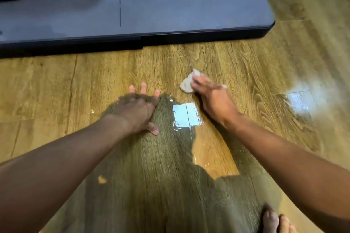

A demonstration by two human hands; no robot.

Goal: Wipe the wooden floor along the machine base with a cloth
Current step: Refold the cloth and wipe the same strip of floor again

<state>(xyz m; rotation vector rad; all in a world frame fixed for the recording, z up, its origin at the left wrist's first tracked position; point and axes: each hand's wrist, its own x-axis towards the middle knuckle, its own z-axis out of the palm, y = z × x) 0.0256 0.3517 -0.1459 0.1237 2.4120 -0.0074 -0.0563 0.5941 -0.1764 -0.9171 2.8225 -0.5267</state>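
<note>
The cloth [187, 85], a small crumpled pale piece, is lying on the wooden floor [56, 85] a little right of the frame's centre, near the front edge of the machine base [170, 5] but not touching it. I am holding it down with my right hand [212, 98]: the fingers are bending over the bunched fabric and gripping it against the boards. Most of the cloth is poking out past my fingertips toward the upper left, and a small scrap is showing on the far side of the hand. The hand is blurred, so I cannot tell how tightly the fingers are curling. My right arm is reaching in from the lower right corner, nearly straight, with the wrist low to the floor.

My left hand [136, 111] is resting flat on the floor just left of centre, holding nothing. Its fingers [143, 86] are spreading wide and pointing toward the base, and the thumb [154, 129] is angling out to the right. My left arm is stretching in from the lower left, bearing down on the palm.

The dark grey base is filling the upper part of the frame, its black rim running across above both hands. A bright reflection [184, 117] is shining on the boards between my hands. My toes [274, 221] are showing at the bottom right edge.
</note>
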